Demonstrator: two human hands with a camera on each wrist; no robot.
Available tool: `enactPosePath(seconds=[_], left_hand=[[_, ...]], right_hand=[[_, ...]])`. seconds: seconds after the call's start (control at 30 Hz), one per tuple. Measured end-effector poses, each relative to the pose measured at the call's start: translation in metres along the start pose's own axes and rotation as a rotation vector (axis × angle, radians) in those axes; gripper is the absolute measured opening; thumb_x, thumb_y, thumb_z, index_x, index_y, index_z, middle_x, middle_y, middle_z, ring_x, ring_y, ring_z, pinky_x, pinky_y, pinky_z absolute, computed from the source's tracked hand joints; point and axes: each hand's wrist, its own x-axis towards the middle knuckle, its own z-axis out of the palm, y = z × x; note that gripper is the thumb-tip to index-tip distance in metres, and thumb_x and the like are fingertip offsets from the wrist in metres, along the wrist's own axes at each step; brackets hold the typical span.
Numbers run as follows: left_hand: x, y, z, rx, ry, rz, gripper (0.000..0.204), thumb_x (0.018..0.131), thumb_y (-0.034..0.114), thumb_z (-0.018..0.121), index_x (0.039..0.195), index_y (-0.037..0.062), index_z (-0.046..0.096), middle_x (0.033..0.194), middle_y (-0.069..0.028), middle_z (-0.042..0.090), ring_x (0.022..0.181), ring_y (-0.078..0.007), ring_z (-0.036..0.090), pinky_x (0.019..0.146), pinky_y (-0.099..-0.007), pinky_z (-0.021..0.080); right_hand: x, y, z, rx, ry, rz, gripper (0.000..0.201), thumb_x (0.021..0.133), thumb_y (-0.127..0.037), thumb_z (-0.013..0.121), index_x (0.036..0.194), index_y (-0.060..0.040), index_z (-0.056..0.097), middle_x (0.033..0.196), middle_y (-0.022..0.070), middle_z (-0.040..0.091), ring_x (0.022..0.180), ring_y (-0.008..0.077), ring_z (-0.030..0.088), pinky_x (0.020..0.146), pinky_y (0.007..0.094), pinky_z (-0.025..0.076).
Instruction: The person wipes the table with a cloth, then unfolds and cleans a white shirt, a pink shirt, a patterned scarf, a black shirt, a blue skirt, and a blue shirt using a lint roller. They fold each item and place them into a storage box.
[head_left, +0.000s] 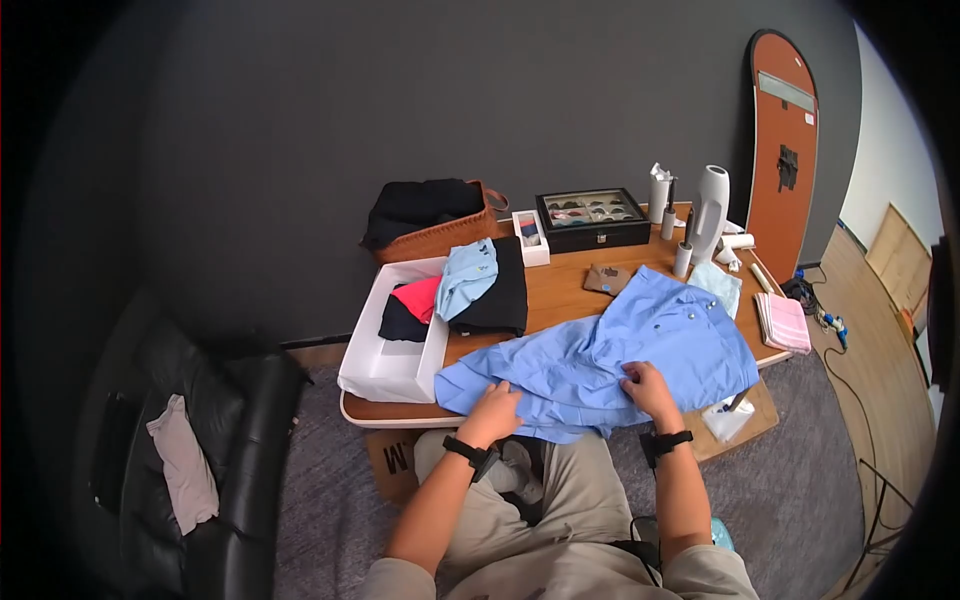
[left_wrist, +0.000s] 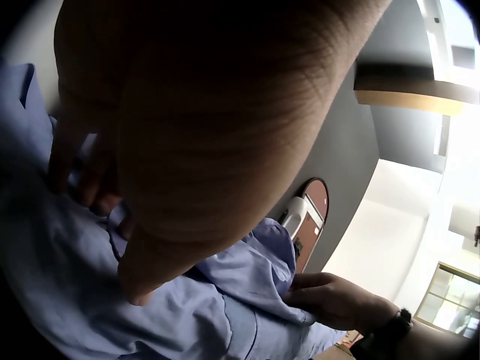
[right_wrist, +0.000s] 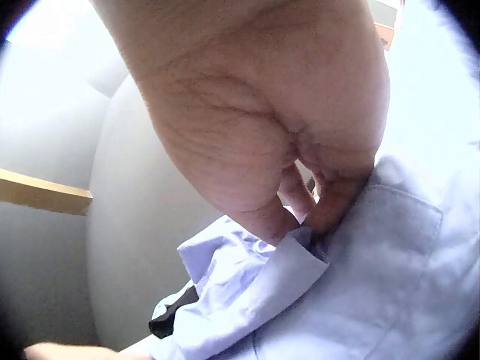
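Note:
A blue shirt lies spread and creased over the front of the wooden table, with its lower edge hanging past the table's front. My left hand rests on the shirt's left part. In the left wrist view the thumb of that hand stands apart from its fingers, all against the cloth. Farther right, my right hand pinches a fold of the shirt between thumb and fingers. The right wrist view shows that raised fold right at the fingertips.
Left on the table, a white box contains folded clothes, with a light-blue garment and black cloth beside it. Behind stand a brown basket and a black display case. Pink towels lie at the right.

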Motion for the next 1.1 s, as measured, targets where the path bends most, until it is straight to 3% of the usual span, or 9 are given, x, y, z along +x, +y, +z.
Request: enactPosePath(seconds=[0.13, 0.53, 0.73, 0.9, 1.1], left_hand=[[-0.004, -0.003, 0.009, -0.090, 0.065, 0.000, 0.046, 0.084, 0.016, 0.088, 0.123, -0.0011, 0.072, 0.135, -0.0269, 0.063, 0.126, -0.0486, 0.058, 0.109, -0.0523, 0.051], [-0.028, 0.009, 0.027, -0.050, 0.261, 0.016, 0.075, 0.079, 0.017, 0.090, 0.145, -0.0017, 0.059, 0.145, -0.0237, 0.055, 0.138, -0.0431, 0.050, 0.118, -0.0522, 0.042], [-0.026, 0.001, 0.014, -0.171, 0.183, 0.020, 0.075, 0.080, 0.018, 0.090, 0.146, -0.0014, 0.059, 0.148, -0.0255, 0.053, 0.140, -0.0448, 0.049, 0.119, -0.0527, 0.043], [-0.037, -0.013, 0.004, -0.313, 0.120, 0.058, 0.073, 0.085, 0.019, 0.087, 0.148, -0.0021, 0.057, 0.159, -0.0244, 0.047, 0.145, -0.0444, 0.046, 0.121, -0.0505, 0.042], [-0.045, -0.022, -0.039, -0.529, 0.069, -0.017, 0.052, 0.098, 0.022, 0.078, 0.143, -0.0011, 0.063, 0.150, -0.0237, 0.059, 0.136, -0.0423, 0.058, 0.115, -0.0469, 0.048]], right_hand=[[-0.001, -0.002, -0.001, 0.004, -0.001, 0.006, 0.041, 0.089, -0.012, 0.081, 0.128, 0.0011, 0.074, 0.114, 0.0191, 0.072, 0.104, 0.0312, 0.072, 0.094, 0.0401, 0.058], [0.001, -0.013, -0.002, -0.021, -0.032, 0.068, 0.039, 0.091, -0.011, 0.080, 0.128, 0.0003, 0.074, 0.117, 0.0182, 0.071, 0.106, 0.0305, 0.071, 0.096, 0.0396, 0.057], [-0.003, -0.017, -0.014, 0.042, -0.040, 0.066, 0.035, 0.095, -0.010, 0.079, 0.126, 0.0045, 0.072, 0.122, 0.0190, 0.071, 0.104, 0.0293, 0.072, 0.092, 0.0381, 0.058], [0.001, -0.076, -0.046, 0.052, 0.013, 0.048, 0.027, 0.100, -0.005, 0.072, 0.125, 0.0041, 0.070, 0.110, 0.0138, 0.074, 0.098, 0.0219, 0.073, 0.084, 0.0338, 0.059], [0.038, -0.141, -0.045, 0.315, -0.096, 0.087, 0.019, 0.108, -0.007, 0.066, 0.123, 0.0056, 0.070, 0.106, 0.0096, 0.075, 0.093, 0.0162, 0.073, 0.081, 0.0298, 0.058]])
